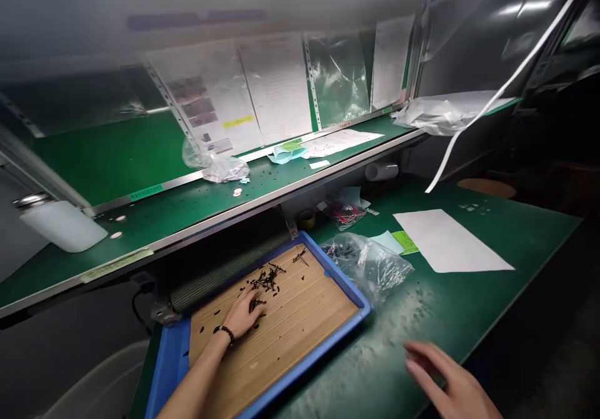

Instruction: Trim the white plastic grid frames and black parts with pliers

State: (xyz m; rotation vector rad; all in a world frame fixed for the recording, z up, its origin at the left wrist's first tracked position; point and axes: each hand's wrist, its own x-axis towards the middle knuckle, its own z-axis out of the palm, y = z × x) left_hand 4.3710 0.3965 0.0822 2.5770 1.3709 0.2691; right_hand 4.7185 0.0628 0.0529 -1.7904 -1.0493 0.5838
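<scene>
My left hand (244,314), with a dark beaded bracelet on its wrist, reaches into a blue tray (347,287). Its fingers are apart and rest among small black parts (267,279), thin and screw-like, heaped on the tray's brown cardboard lining (300,319). A few more black parts lie scattered around that heap. At the lower right, my right hand (445,378) is above the green table, away from the tray. Its thumb and forefinger curve together with their tips close; blur hides whatever may be between them.
Right of the tray lie a clear plastic bag (375,266), a white sheet (452,241) and a green label (404,242). Behind it stand a tape roll (307,219) and a bag of red pieces (347,216). A shelf (267,187) overhangs the back, bearing a white bottle (63,224).
</scene>
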